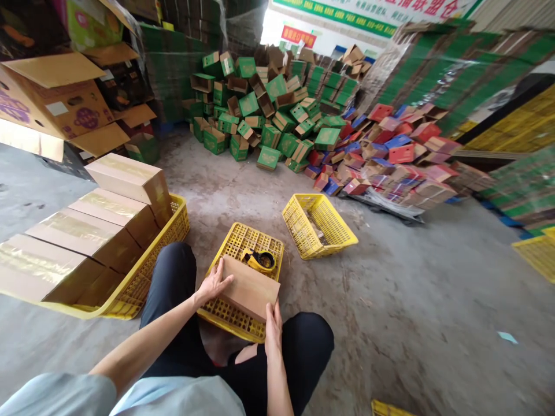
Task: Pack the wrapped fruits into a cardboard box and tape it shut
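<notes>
A plain brown cardboard box (249, 286) lies on an upturned yellow plastic crate (236, 326) between my knees. My left hand (215, 283) holds the box at its left end, thumb reaching over the top. At the right end, my right hand (273, 326) grips the near corner with its fingers along the side. Just behind the box, on the same crate, sits a yellow and black tape dispenser (260, 260), touched by neither hand. The undersides of the box are hidden.
To the left, a yellow basket (130, 294) holds several taped cartons (73, 231). Another yellow basket (318, 225) stands ahead on the right. Heaped green boxes (269, 115) and red and blue boxes (390, 153) lie further back. Large open cartons (60, 101) are stacked far left.
</notes>
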Action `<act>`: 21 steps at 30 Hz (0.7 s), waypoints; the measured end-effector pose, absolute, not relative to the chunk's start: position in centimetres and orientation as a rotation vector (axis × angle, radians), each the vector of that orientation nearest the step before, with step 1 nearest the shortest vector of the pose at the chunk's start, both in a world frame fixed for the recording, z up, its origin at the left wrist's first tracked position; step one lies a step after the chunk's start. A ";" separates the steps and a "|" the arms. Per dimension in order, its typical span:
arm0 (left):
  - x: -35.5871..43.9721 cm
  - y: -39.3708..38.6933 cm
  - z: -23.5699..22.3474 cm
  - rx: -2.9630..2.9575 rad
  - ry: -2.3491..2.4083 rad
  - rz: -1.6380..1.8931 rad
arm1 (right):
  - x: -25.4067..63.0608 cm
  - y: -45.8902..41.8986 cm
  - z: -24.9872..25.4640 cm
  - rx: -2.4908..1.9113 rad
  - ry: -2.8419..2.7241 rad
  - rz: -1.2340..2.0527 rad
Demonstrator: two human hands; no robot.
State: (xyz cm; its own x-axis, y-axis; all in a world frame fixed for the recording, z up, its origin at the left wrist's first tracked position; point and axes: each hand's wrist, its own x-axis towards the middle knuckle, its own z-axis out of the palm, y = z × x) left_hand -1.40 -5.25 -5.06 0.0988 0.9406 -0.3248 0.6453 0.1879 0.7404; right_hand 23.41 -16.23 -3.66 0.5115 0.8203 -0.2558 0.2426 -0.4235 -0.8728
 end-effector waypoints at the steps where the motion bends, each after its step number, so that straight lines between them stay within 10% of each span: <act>1: -1.7 -5.2 -4.9 1.474 1.606 0.445 | 23.3 -16.3 -3.2 -1.922 -0.881 0.867; 14: 0.2 -8.9 -6.0 1.211 1.389 0.602 | 19.4 -17.6 6.7 -1.891 -1.656 0.135; 21: -0.4 -8.7 1.3 1.435 1.115 0.787 | 13.5 -18.7 8.0 -1.688 -1.882 0.187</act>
